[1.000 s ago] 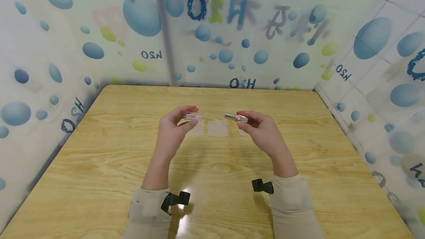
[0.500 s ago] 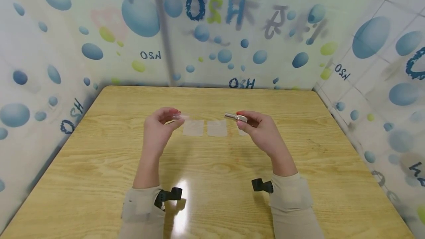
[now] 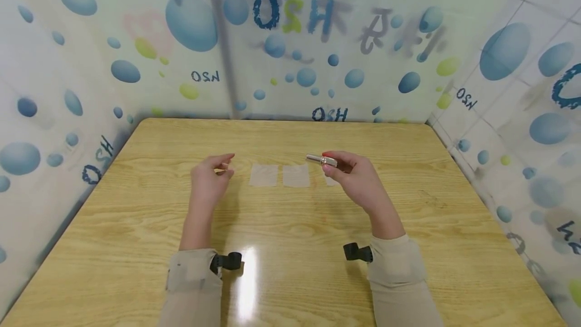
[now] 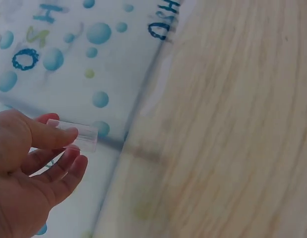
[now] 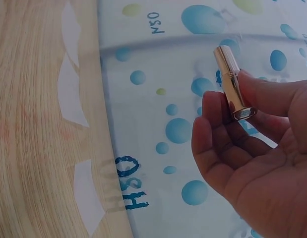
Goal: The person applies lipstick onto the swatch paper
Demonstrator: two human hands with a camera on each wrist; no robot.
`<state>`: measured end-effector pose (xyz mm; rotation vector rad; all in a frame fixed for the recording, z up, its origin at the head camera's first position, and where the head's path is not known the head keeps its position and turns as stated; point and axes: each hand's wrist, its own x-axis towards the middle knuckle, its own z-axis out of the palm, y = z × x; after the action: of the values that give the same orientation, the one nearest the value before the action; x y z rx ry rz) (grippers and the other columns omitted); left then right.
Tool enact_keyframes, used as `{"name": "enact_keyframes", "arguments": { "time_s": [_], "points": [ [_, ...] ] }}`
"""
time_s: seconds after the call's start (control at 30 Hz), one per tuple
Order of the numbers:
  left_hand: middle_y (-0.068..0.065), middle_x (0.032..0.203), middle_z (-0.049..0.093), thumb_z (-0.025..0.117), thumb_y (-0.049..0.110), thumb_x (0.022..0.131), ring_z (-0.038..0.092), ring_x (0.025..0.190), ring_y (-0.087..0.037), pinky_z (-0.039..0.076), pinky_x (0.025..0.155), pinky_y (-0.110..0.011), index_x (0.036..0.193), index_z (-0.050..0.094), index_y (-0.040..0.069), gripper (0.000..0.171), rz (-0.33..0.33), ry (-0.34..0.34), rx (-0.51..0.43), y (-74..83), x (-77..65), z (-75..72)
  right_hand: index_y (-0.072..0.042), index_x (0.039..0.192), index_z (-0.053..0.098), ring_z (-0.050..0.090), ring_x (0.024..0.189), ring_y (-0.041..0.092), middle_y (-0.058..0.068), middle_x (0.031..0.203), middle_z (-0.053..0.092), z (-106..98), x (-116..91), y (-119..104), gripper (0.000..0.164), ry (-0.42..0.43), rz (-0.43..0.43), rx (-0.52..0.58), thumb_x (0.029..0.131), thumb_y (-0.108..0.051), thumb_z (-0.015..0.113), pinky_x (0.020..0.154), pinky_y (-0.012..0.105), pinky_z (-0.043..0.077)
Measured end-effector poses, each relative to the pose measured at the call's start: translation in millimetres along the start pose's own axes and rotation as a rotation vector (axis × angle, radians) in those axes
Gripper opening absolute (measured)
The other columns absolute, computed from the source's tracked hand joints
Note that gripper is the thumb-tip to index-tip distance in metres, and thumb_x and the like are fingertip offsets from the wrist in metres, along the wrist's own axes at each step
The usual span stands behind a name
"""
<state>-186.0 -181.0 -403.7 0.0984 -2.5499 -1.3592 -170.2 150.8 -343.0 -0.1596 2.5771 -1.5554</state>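
Note:
My left hand (image 3: 206, 180) is over the left-middle of the table, thumb and fingertips pinching a clear plastic lipstick cap (image 4: 88, 139). The cap hardly shows in the head view, but in the left wrist view its far end sticks out past the thumb. Held between the thumb and fingers of my right hand (image 3: 360, 183) is an uncapped lipstick tube (image 5: 228, 79), shiny and metallic. Its narrower end points left toward the other hand in the head view. Cap and tube are well apart.
Three pale paper squares lie in a row on the wooden table (image 3: 290, 231): a left square (image 3: 264, 175), a middle square (image 3: 296, 176) and a right square (image 3: 330, 181) partly behind my right hand. A wall covering (image 3: 290, 64) with bubble prints borders the table's far edge.
My left hand has moved left with the clear cap, away from the lipstick tube, uncovering the left paper square. The right hand has stayed nearly still with the tube.

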Motion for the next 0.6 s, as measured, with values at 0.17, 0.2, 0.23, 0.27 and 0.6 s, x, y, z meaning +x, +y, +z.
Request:
{"name": "enact_keyframes", "arguments": {
  "time_s": [0.17,0.2,0.23,0.27,0.6],
  "points": [
    [-0.025,0.127,0.071,0.065,-0.004,0.1,0.067,0.12,-0.04,0.06,0.101,-0.052,0.136,0.064,-0.004,0.036,-0.032,-0.043,0.078,-6.7,4.6,4.4,-0.013,0.145,0.067,0.071,0.116,0.03,0.014,0.133,0.071,0.6,1.0,0.8,0.04,-0.003,0.003,0.014,0.107,-0.024,0.066,0.087,0.027,0.055],
    [-0.025,0.127,0.07,0.065,-0.003,0.1,0.066,0.121,-0.04,0.059,0.101,-0.052,0.135,0.062,-0.005,0.035,-0.046,-0.051,0.083,-7.8,4.8,4.9,-0.013,0.145,0.067,0.071,0.116,0.03,0.015,0.133,0.071,0.8,1.3,1.0,0.039,-0.004,0.003,0.016,0.107,-0.024,0.066,0.087,0.026,0.056],
    [-0.025,0.127,0.07,0.065,-0.002,0.1,0.066,0.121,-0.041,0.058,0.101,-0.052,0.133,0.061,-0.005,0.033,-0.055,-0.055,0.087,-9.2,5.3,5.4,-0.012,0.145,0.067,0.071,0.115,0.029,0.015,0.133,0.071,0.9,1.6,1.2,0.039,-0.006,0.002,0.018,0.107,-0.024,0.066,0.087,0.026,0.056],
    [-0.025,0.126,0.07,0.065,-0.001,0.1,0.066,0.121,-0.041,0.058,0.101,-0.052,0.131,0.06,-0.005,0.032,-0.062,-0.058,0.087,-10.4,5.5,5.8,-0.012,0.144,0.067,0.071,0.114,0.028,0.015,0.132,0.071,1.0,1.9,1.5,0.039,-0.005,0.001,0.018,0.107,-0.023,0.066,0.087,0.026,0.056],
    [-0.024,0.129,0.069,0.066,0.0,0.1,0.068,0.122,-0.041,0.059,0.1,-0.048,0.133,0.059,-0.002,0.034,-0.117,-0.084,0.024,-22.1,10.0,8.8,-0.011,0.143,0.068,0.069,0.103,0.023,0.015,0.127,0.072,-1.4,2.2,4.5,0.038,-0.001,-0.007,0.007,0.107,-0.022,0.067,0.082,0.029,0.054]
  ]
}}
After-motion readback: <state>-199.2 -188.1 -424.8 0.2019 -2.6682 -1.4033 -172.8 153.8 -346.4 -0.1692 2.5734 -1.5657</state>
